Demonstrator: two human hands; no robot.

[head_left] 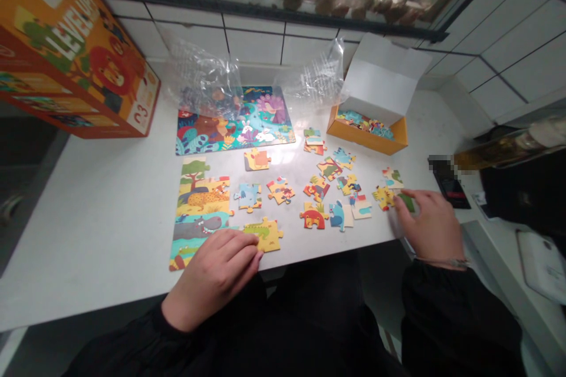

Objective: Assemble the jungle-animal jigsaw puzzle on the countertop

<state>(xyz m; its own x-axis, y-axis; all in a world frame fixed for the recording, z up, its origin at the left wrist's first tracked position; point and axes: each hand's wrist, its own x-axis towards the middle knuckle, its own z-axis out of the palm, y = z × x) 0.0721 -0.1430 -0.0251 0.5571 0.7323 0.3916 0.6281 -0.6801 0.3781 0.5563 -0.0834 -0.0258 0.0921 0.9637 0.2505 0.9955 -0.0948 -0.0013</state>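
My left hand [219,274] lies over the lower right of a partly joined animal puzzle [201,197]. Its fingers are closed at the edge of a yellow puzzle piece with a green crocodile [265,234]; the thumb is partly hidden. Farther right, my right hand [431,221] pinches a green puzzle piece [405,202] near the table's front edge, beside a yellow piece [383,197]. Loose pieces lie between the hands, among them a red lion piece [313,217], a blue piece [338,215] and a light blue elephant piece [249,196].
Behind the pieces lies a dark jungle picture board [212,135], partly under clear plastic bags [312,82]. An opened box [369,140] holds more pieces. A large orange box [84,53] stands at the left. To the right are a dark phone [446,182] and a white device [546,262].
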